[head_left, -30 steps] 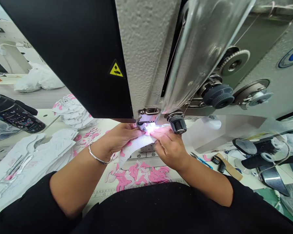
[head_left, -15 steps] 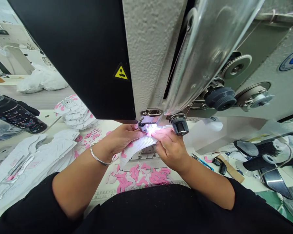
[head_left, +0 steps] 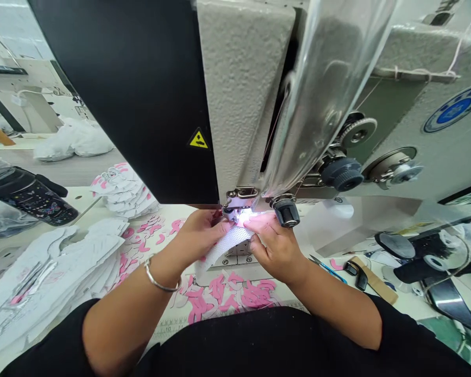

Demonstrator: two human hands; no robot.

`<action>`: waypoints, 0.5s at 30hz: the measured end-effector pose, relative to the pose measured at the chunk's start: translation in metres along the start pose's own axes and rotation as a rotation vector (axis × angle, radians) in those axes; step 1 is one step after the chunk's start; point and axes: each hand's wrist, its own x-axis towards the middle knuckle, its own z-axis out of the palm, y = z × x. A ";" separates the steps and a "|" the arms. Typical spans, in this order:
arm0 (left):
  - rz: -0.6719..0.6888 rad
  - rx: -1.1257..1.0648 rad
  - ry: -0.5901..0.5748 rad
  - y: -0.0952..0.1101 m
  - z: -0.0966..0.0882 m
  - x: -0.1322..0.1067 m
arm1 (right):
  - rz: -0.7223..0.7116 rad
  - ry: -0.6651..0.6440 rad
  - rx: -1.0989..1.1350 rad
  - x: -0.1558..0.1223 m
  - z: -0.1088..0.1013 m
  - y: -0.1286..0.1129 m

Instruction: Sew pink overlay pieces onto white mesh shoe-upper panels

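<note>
A white mesh fabric piece lies under the lit presser foot of a grey industrial sewing machine. My left hand, with a silver bangle on its wrist, pinches the mesh piece from the left, fingers closed on its edge. My right hand presses and grips the same piece from the right, fingertips at the needle area. A small pink part seems to sit on the mesh under the light; glare hides its details.
Pink cut pieces lie scattered in front of me. Stacks of white shoe-upper panels sit at left, with another stack behind. A dark patterned bottle lies far left. Blue snips and a black clip rest at right.
My head has shifted, so the machine sits slightly lower and closer in view. Both hands stay on the mesh piece at the presser foot, barely moved.
</note>
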 end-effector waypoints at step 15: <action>0.781 0.938 0.352 -0.006 0.033 -0.038 | -0.064 -0.068 0.023 0.008 -0.013 0.009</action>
